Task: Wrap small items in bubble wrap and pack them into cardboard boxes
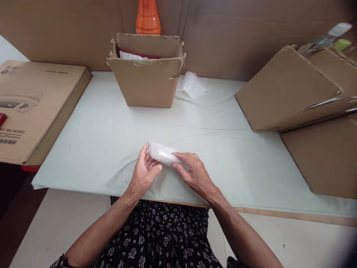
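A small roll of bubble wrap (164, 153) lies crosswise between my two hands, just above or on the pale green tablecloth near its front edge. Whether anything is wrapped inside, I cannot make out. My right hand (193, 170) pinches the roll's right end between thumb and fingers. At the left end, my left hand (145, 172) is open, with its thumb apart from the curved fingers, close beside the roll.
An open cardboard box (146, 82) stands at the back, with crumpled bubble wrap (193, 85) to its right and an orange bottle (148, 18) behind. More open boxes (290, 89) fill the right side. A large flat carton (41, 108) lies at the left.
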{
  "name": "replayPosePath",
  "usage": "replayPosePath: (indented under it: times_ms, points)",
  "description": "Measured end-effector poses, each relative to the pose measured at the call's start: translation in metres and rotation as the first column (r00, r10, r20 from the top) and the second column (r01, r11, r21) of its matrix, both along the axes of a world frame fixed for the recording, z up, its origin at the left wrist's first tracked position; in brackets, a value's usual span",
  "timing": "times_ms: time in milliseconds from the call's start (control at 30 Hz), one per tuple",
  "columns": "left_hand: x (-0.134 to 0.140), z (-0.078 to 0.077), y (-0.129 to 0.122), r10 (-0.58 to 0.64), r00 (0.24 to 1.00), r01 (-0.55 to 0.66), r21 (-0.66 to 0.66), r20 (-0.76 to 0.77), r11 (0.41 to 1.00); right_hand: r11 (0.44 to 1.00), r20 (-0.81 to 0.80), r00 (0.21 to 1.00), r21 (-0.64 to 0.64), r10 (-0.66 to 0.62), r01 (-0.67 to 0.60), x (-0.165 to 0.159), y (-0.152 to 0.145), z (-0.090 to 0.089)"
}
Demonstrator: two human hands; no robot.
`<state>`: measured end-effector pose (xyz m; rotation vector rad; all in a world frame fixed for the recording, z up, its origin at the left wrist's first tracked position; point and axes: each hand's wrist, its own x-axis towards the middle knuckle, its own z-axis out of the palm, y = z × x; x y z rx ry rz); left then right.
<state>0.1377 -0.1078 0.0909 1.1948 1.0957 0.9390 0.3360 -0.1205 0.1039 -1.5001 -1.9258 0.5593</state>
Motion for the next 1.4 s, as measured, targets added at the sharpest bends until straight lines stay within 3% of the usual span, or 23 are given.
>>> replayPosePath:
  times_ms: [67, 133, 233, 300, 467, 533, 667, 767, 833, 867, 900, 933, 1000, 1033, 1067, 1100, 1167, 1233, 1300, 1400]
  points:
    - [0.001, 0.0, -0.004, -0.019, 0.999, 0.022, -0.055, 0.048, 0.998, 0.997, -0.169, 0.986, -0.076, 0.001, -0.014, -0.003, -0.008, 0.003]
    - [0.0, 0.001, -0.005, 0.005, 0.999, -0.003, -0.059, 0.044, 0.998, 0.991, -0.398, 0.913, -0.128, -0.09, 0.042, -0.002, -0.013, 0.005]
    - [-0.006, 0.005, -0.007, 0.076, 0.996, -0.073, -0.049, 0.053, 0.996, 0.973, -0.721, 0.66, -0.221, -0.211, 0.07, 0.004, -0.018, 0.006]
    - [-0.01, 0.008, -0.012, 0.124, 0.99, -0.12, -0.064, 0.067, 0.991, 0.968, -0.818, 0.536, -0.251, -0.211, -0.003, 0.006, -0.022, 0.006]
    - [-0.016, 0.017, -0.026, 0.143, 0.989, -0.143, -0.025, 0.026, 0.989, 0.956, -0.903, 0.378, -0.268, -0.205, -0.123, -0.002, -0.027, 0.007]
    - [-0.015, 0.021, -0.028, 0.134, 0.991, -0.134, -0.01, 0.026, 0.991, 0.954, -0.891, 0.399, -0.279, -0.216, -0.108, -0.007, -0.027, 0.007]
    - [-0.008, 0.027, -0.028, 0.134, 0.986, -0.13, -0.046, 0.096, 0.99, 0.926, -0.8, 0.584, -0.312, -0.134, -0.215, -0.015, -0.029, 0.007]
    - [-0.003, 0.028, -0.017, 0.039, 0.995, -0.032, -0.07, 0.087, 0.997, 0.908, -0.739, 0.663, -0.351, -0.118, -0.229, -0.017, -0.026, 0.006]
    - [-0.005, 0.034, 0.002, -0.001, 0.999, 0.003, 0.047, -0.037, 0.999, 0.925, -0.679, 0.715, -0.358, -0.166, -0.126, -0.012, -0.021, 0.006]
    - [-0.006, 0.04, 0.017, 0.026, 0.991, -0.003, 0.171, -0.13, 0.985, 0.929, -0.649, 0.737, -0.362, -0.189, -0.081, -0.008, -0.018, 0.006]
    - [-0.009, 0.049, 0.035, 0.092, 0.971, -0.013, 0.332, -0.222, 0.943, 0.929, -0.623, 0.753, -0.367, -0.209, -0.046, -0.002, -0.015, 0.007]
    - [-0.011, 0.06, 0.057, 0.189, 0.936, -0.015, 0.504, -0.296, 0.864, 0.927, -0.599, 0.767, -0.374, -0.23, -0.015, 0.004, -0.012, 0.007]
    - [-0.013, 0.085, 0.107, 0.38, 0.856, 0.043, 0.781, -0.35, 0.623, 0.923, -0.546, 0.795, -0.383, -0.264, 0.043, 0.016, -0.009, 0.009]
    - [-0.013, 0.096, 0.134, 0.454, 0.819, 0.083, 0.856, -0.35, 0.51, 0.92, -0.517, 0.809, -0.384, -0.279, 0.072, 0.021, -0.008, 0.01]
    - [-0.011, 0.107, 0.161, 0.511, 0.783, 0.12, 0.892, -0.355, 0.436, 0.919, -0.489, 0.821, -0.382, -0.294, 0.102, 0.026, -0.007, 0.01]
    - [-0.009, 0.114, 0.187, 0.545, 0.746, 0.16, 0.897, -0.383, 0.412, 0.917, -0.464, 0.83, -0.376, -0.31, 0.133, 0.031, -0.006, 0.011]
    - [-0.004, 0.122, 0.228, 0.566, 0.688, 0.22, 0.873, -0.455, 0.435, 0.916, -0.431, 0.838, -0.355, -0.336, 0.185, 0.039, -0.005, 0.012]
    - [-0.001, 0.123, 0.248, 0.539, 0.666, 0.273, 0.841, -0.516, 0.467, 0.919, -0.415, 0.836, -0.317, -0.358, 0.236, 0.048, -0.002, 0.016]
    - [-0.003, 0.12, 0.245, 0.508, 0.681, 0.324, 0.839, -0.527, 0.437, 0.925, -0.415, 0.833, -0.255, -0.367, 0.281, 0.059, 0.003, 0.024]
    - [-0.015, 0.118, 0.203, 0.486, 0.715, 0.379, 0.863, -0.502, 0.334, 0.933, -0.446, 0.822, -0.122, -0.355, 0.338, 0.077, 0.013, 0.05]
